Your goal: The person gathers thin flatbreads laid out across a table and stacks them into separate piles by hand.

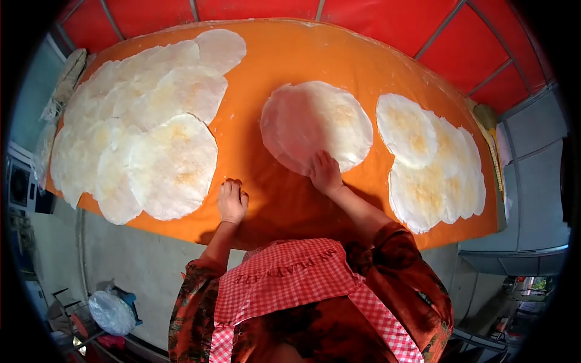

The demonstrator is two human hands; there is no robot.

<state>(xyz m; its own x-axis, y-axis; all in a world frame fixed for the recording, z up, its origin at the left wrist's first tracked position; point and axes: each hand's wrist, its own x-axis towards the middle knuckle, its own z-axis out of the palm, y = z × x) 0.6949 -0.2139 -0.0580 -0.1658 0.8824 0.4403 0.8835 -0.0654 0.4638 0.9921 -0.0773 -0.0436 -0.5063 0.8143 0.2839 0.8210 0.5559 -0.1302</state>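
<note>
A pale, round, thin flatbread point(348, 124) with light brown patches lies in the middle of the orange cloth point(290, 54). My right hand point(325, 173) is at its near edge, fingers bent over the rim; the thumb does not show clearly. My left hand point(232, 201) rests on the cloth left of it, fingers loosely bent and thumb apart, holding nothing. Close to that hand, on its left, lies a round flatbread point(175, 166) at the front of a broad spread of overlapping flatbreads point(103, 103). My shadow darkens the left part of the middle flatbread.
Overlapping flatbreads point(417, 187) cover the right part of the table. Red panels point(369, 21) stand behind it, grey panels point(535, 163) at the right. A stool-like thing under clear plastic point(112, 313) is on the floor at lower left. Wrapped items point(66, 78) sit at the left edge.
</note>
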